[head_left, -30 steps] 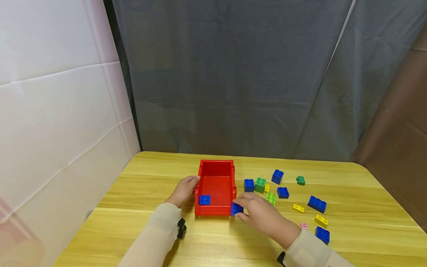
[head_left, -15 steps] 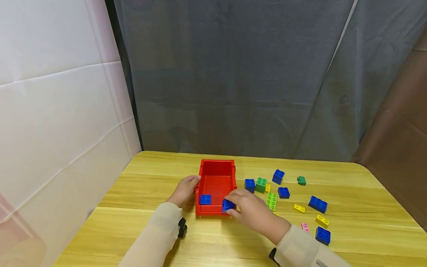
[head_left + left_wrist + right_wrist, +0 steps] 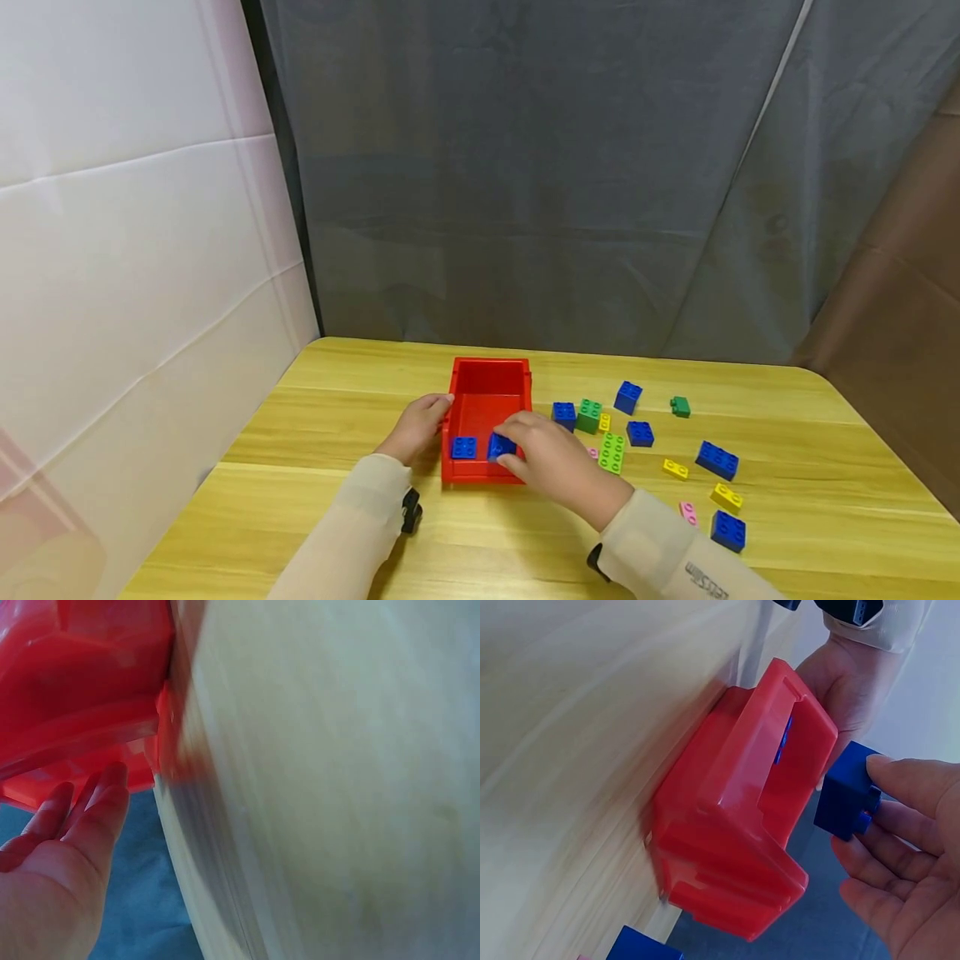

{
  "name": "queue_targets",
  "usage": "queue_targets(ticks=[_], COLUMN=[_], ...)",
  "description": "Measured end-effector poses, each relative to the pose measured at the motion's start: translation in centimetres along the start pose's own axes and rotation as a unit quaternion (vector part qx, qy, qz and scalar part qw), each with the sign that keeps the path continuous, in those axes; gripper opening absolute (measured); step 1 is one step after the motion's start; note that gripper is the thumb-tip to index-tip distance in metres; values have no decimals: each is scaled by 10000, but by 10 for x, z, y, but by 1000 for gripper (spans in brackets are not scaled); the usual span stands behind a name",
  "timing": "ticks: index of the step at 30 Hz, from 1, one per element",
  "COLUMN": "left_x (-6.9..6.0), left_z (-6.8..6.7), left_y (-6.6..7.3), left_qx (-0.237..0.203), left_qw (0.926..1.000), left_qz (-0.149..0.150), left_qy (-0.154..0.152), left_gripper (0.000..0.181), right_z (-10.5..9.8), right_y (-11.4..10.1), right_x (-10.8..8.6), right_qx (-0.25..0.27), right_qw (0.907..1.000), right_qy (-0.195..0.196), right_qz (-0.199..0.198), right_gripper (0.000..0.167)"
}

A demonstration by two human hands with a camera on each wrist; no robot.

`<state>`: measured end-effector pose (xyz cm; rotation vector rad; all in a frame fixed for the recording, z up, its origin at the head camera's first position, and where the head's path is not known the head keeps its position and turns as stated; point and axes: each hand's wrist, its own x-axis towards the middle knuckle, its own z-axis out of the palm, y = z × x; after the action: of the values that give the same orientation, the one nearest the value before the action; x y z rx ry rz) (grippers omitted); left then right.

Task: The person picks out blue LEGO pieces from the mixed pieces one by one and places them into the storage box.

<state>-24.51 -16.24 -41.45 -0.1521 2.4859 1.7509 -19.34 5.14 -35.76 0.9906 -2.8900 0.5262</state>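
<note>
In the head view my right hand pinches a blue toy brick over the front part of a red plastic bin. The right wrist view shows this brick between thumb and fingertips, above the bin's opening and apart from its walls. Another blue brick lies in the bin's front left corner. My left hand is at the bin's left side, fingertips against it. In the left wrist view those fingers look fairly straight beside the red wall.
Right of the bin, loose bricks are scattered on the wooden table: several blue ones, such as a long brick, a lime brick, green bricks, yellow bricks and a pink brick. A grey curtain hangs behind.
My right hand has carried the blue brick leftward from beside the bin's right wall, across the rim and over the interior. The left hand has stayed at the bin's left side.
</note>
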Motion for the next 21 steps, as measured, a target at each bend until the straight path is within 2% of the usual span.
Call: queue_targets(ticks=[21], left_x=[1], left_z=[-1], left_y=[-2], left_qx=[19], left_qw=[10000], left_qz=[43], left_qy=[8], left_gripper=[47], right_z=[11], right_y=[-3], right_x=[19], right_qx=[-52], right_qw=[9999], right_qy=[-123], right_qz=[89], right_gripper=[43])
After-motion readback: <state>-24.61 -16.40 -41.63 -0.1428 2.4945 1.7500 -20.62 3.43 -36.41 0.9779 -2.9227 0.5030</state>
